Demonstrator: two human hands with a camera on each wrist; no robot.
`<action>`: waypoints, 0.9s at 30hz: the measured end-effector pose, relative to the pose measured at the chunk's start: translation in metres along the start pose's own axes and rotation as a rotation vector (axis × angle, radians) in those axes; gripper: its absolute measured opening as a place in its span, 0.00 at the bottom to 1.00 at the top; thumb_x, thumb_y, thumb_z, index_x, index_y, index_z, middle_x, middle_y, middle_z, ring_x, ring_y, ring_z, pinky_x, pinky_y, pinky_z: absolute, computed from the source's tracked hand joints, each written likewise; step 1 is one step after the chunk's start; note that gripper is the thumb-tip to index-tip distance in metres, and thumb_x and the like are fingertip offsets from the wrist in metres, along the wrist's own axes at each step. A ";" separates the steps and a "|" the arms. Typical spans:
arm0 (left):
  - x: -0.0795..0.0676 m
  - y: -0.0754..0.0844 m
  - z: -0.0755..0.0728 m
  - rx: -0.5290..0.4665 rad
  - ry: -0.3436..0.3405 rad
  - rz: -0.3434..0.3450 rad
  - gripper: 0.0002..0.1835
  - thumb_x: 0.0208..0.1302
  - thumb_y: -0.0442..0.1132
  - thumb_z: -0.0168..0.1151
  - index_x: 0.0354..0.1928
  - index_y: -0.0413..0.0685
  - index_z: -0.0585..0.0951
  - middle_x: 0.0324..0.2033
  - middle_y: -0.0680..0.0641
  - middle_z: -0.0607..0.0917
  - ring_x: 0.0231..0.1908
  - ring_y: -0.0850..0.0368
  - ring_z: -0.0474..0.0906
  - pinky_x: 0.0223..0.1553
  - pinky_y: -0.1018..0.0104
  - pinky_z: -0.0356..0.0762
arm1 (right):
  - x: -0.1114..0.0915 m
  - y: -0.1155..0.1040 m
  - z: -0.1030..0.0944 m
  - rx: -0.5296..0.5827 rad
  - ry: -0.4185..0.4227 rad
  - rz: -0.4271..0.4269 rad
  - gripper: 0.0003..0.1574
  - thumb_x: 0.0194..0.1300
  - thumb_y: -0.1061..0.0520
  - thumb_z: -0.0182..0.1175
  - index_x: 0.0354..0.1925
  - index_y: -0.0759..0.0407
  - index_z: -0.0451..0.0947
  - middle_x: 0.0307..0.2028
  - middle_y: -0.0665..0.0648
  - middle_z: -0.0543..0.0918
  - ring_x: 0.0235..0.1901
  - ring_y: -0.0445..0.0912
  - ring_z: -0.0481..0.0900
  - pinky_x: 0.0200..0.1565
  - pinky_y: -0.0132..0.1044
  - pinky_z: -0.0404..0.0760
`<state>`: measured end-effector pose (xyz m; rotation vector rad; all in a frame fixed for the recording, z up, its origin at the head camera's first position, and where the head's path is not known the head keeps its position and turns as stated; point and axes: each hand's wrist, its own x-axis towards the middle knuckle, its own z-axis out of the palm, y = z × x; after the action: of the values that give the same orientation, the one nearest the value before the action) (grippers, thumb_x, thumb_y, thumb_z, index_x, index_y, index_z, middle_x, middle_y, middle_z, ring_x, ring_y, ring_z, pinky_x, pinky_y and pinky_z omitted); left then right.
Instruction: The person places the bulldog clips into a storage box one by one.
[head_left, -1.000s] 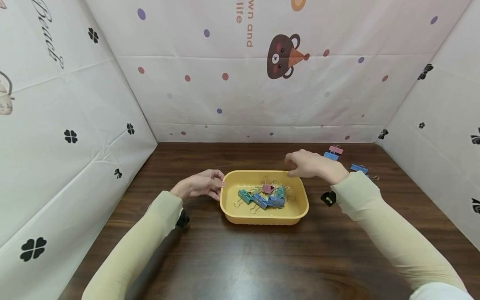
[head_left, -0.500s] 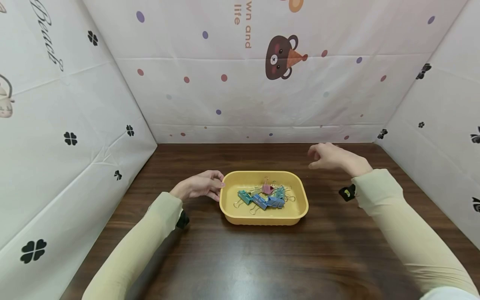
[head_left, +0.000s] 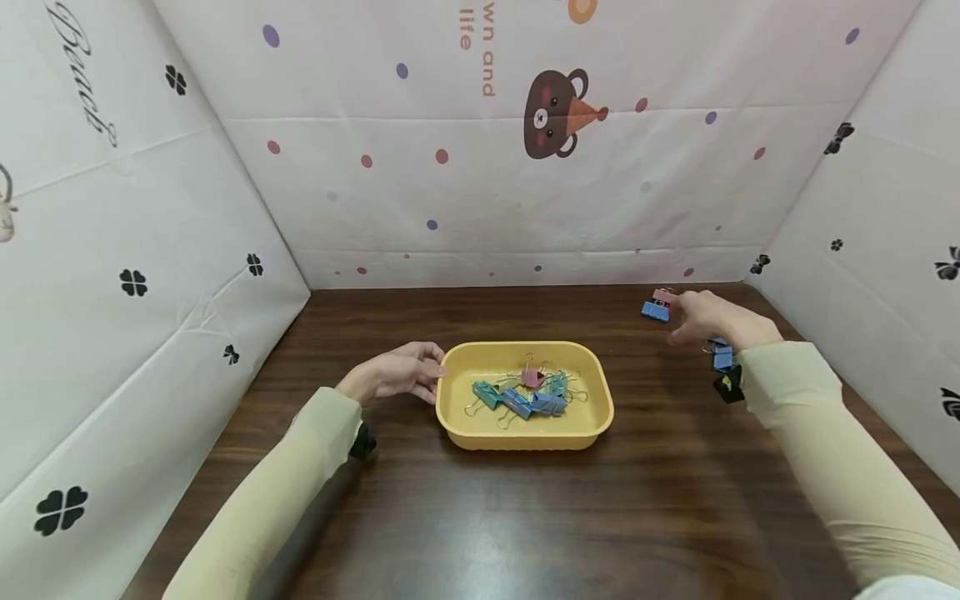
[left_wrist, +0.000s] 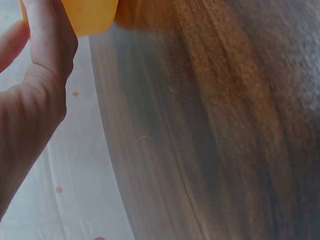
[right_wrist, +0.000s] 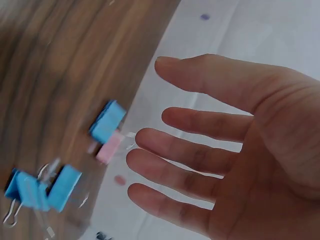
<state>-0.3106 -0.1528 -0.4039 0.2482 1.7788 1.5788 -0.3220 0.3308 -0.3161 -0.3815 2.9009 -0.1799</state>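
My left hand (head_left: 399, 372) holds the left end of a yellow plastic tray (head_left: 525, 442), its thumb at the rim. In the left wrist view, fingers overlap a corner of the tray (left_wrist: 95, 17). Inside the tray lie several binder clips: a pink one (head_left: 532, 377), teal ones (head_left: 486, 393) and blue ones (head_left: 517, 402). My right hand (head_left: 708, 318) hovers at the back right with nothing in it, fingers spread in the right wrist view. Beside its fingertips are a blue binder clip (head_left: 655, 312) and a pink binder clip (head_left: 663, 296). More blue binder clips (head_left: 722, 357) lie below the wrist.
The dark wooden table (head_left: 480, 517) meets a white printed cloth backdrop (head_left: 420, 183) at its back edge. Cloth side walls (head_left: 885, 317) rise at left and right.
My right hand has moved from above the tray's right corner out to the loose clips at the back right. The left hand stays at the tray, which has hardly moved.
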 end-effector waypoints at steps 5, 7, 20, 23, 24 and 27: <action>-0.002 -0.002 -0.002 -0.009 -0.012 0.005 0.12 0.71 0.32 0.51 0.51 0.39 0.62 0.35 0.43 0.76 0.29 0.55 0.80 0.34 0.63 0.85 | -0.005 0.017 0.006 0.002 -0.035 0.043 0.38 0.54 0.54 0.68 0.54 0.79 0.69 0.50 0.78 0.76 0.47 0.67 0.77 0.43 0.57 0.79; -0.002 -0.003 -0.002 -0.009 -0.013 0.007 0.12 0.71 0.32 0.51 0.51 0.39 0.62 0.35 0.43 0.76 0.29 0.55 0.80 0.34 0.63 0.85 | -0.007 0.023 0.009 0.014 -0.052 0.062 0.38 0.55 0.55 0.67 0.56 0.80 0.68 0.51 0.79 0.75 0.49 0.69 0.76 0.43 0.57 0.79; -0.001 0.000 0.000 0.004 0.014 -0.014 0.13 0.72 0.32 0.50 0.53 0.38 0.62 0.34 0.43 0.76 0.27 0.55 0.80 0.34 0.62 0.86 | -0.024 0.054 0.021 0.083 -0.145 0.286 0.38 0.55 0.57 0.68 0.59 0.73 0.66 0.54 0.78 0.71 0.47 0.68 0.74 0.35 0.57 0.78; -0.001 0.001 0.000 0.005 0.013 -0.013 0.14 0.71 0.33 0.51 0.53 0.38 0.61 0.35 0.42 0.75 0.28 0.55 0.80 0.34 0.63 0.86 | -0.025 0.060 0.025 0.075 -0.150 0.298 0.35 0.55 0.58 0.67 0.58 0.72 0.67 0.52 0.77 0.73 0.44 0.66 0.75 0.30 0.53 0.77; -0.001 0.001 0.001 0.005 0.012 -0.014 0.14 0.71 0.33 0.51 0.53 0.37 0.61 0.35 0.42 0.75 0.28 0.55 0.80 0.34 0.63 0.86 | -0.025 0.061 0.026 0.074 -0.151 0.301 0.35 0.55 0.58 0.67 0.57 0.72 0.68 0.52 0.77 0.73 0.43 0.65 0.75 0.30 0.53 0.77; -0.001 0.002 0.001 0.005 0.007 -0.013 0.15 0.71 0.33 0.52 0.53 0.37 0.61 0.35 0.43 0.75 0.28 0.55 0.79 0.34 0.63 0.86 | -0.025 0.066 0.028 0.067 -0.156 0.309 0.35 0.55 0.59 0.67 0.57 0.72 0.68 0.52 0.78 0.73 0.43 0.68 0.74 0.31 0.56 0.77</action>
<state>-0.3096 -0.1520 -0.4019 0.2333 1.7860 1.5677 -0.3082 0.3979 -0.3487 0.0633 2.7454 -0.1870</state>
